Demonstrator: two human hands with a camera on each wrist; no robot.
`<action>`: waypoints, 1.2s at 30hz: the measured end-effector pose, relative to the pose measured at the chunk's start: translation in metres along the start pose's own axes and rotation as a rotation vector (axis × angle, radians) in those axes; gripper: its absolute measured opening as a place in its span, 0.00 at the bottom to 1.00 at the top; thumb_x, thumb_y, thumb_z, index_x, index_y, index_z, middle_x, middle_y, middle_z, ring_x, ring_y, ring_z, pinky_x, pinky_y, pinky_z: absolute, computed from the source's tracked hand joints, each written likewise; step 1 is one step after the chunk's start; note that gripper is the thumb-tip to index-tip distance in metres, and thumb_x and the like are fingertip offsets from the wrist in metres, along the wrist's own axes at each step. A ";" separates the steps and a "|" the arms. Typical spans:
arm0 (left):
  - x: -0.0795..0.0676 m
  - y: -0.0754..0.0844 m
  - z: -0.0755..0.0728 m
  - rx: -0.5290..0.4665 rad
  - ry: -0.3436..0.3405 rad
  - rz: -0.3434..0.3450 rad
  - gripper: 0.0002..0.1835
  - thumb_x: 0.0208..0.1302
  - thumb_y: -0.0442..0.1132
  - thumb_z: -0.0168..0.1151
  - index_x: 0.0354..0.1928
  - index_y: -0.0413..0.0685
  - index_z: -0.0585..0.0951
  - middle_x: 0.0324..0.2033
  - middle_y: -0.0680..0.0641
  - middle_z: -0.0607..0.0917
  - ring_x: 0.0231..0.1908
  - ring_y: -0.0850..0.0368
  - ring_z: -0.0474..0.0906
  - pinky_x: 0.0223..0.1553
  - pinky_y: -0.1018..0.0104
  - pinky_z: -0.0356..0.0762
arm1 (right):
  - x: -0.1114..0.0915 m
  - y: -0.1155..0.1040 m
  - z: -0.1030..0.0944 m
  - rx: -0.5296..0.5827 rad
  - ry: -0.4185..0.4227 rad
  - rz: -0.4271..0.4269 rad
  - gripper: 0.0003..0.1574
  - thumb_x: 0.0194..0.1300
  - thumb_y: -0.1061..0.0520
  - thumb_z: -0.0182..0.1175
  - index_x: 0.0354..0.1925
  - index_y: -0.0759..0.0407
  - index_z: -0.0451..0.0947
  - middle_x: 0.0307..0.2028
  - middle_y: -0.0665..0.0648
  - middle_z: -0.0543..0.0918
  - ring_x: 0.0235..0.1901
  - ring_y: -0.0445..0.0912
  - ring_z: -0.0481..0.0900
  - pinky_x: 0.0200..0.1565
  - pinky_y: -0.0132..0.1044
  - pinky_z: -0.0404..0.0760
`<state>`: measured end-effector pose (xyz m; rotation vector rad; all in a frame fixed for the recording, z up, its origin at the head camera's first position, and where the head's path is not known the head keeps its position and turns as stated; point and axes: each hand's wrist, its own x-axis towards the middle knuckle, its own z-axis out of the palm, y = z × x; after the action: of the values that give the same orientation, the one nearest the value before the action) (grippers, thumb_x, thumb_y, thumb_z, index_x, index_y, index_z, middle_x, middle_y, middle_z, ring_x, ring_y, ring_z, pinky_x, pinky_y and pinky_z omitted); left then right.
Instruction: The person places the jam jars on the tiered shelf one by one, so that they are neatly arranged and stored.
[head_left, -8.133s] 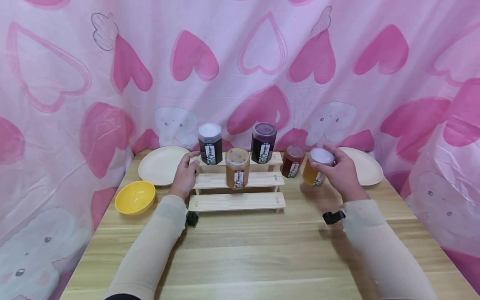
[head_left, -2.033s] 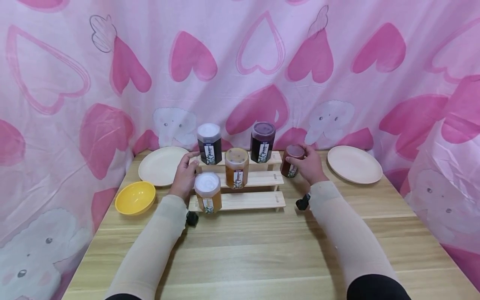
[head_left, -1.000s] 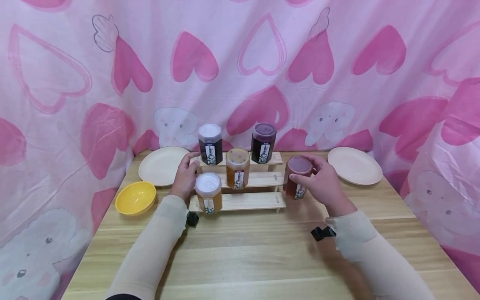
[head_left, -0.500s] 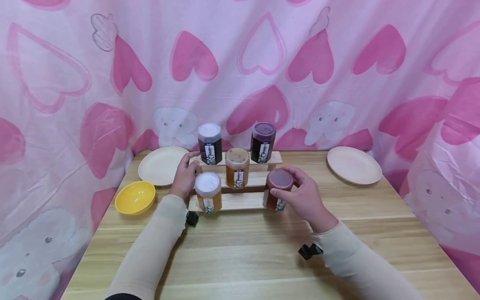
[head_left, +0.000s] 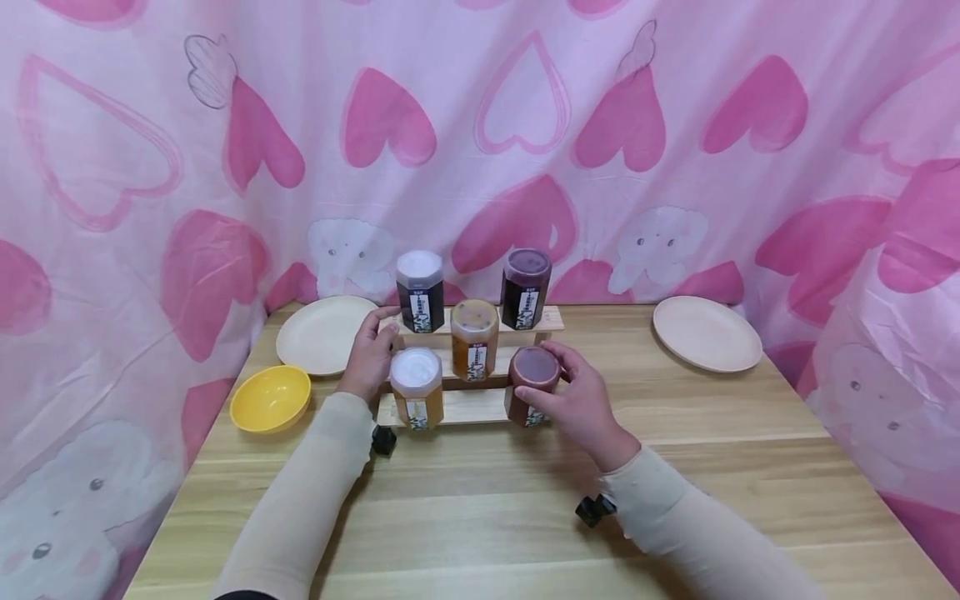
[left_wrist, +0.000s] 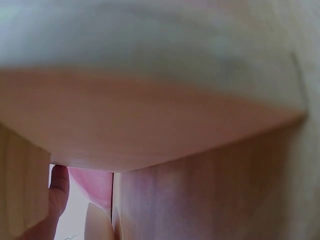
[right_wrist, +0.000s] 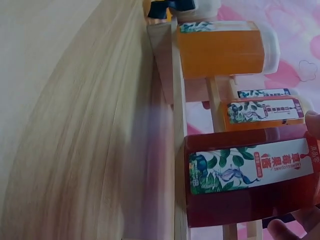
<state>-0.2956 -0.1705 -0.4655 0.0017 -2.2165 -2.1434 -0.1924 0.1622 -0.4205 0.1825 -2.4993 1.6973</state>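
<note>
My right hand [head_left: 588,404] grips a red strawberry jam jar [head_left: 519,406], thumb in front and fingers behind. The jar stands upright at the right end of the bottom tier of a three-tier wooden rack [head_left: 474,406]; in the right wrist view its base [right_wrist: 192,200] meets the board. With thumb and index finger, my left hand [head_left: 367,354] holds the rack's upper left end; the other fingers are mostly hidden. An amber jar [head_left: 417,400] sits at the bottom tier's left end. Another amber jar [head_left: 474,350] occupies the middle tier, and two dark jars [head_left: 422,304] the top.
A yellow bowl [head_left: 272,400] stands left of the rack, with a cream plate [head_left: 322,333] behind it. A second cream plate [head_left: 707,333] lies at the back right of the wooden table [head_left: 480,517]. A pink heart-patterned curtain [head_left: 517,125] surrounds the back and sides.
The white-lidded amber jar went from my right hand to the bottom tier. My right hand then took the red jar from the table and brought it left onto that tier. The left hand stayed put.
</note>
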 end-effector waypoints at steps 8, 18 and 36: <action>-0.001 -0.002 0.000 0.007 0.015 0.024 0.20 0.83 0.42 0.46 0.72 0.54 0.72 0.75 0.44 0.66 0.67 0.48 0.62 0.71 0.51 0.58 | 0.000 0.001 0.004 -0.028 0.010 -0.012 0.50 0.55 0.54 0.83 0.72 0.59 0.72 0.64 0.61 0.81 0.63 0.57 0.78 0.64 0.58 0.78; 0.001 -0.006 -0.010 0.009 0.015 -0.015 0.22 0.83 0.40 0.46 0.74 0.49 0.70 0.82 0.51 0.58 0.80 0.50 0.49 0.80 0.46 0.45 | 0.001 0.000 0.014 -0.069 0.030 0.014 0.52 0.54 0.53 0.84 0.72 0.58 0.72 0.65 0.59 0.80 0.65 0.57 0.78 0.66 0.58 0.76; 0.001 -0.008 -0.013 0.013 0.049 0.036 0.21 0.83 0.41 0.48 0.72 0.51 0.73 0.40 0.44 0.75 0.36 0.56 0.72 0.39 0.67 0.74 | 0.007 -0.015 0.008 -0.238 -0.057 0.013 0.57 0.56 0.46 0.82 0.76 0.58 0.68 0.70 0.64 0.77 0.68 0.59 0.76 0.68 0.60 0.74</action>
<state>-0.2964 -0.1843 -0.4729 0.0151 -2.1866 -2.0872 -0.1975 0.1488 -0.4088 0.1944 -2.7220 1.4014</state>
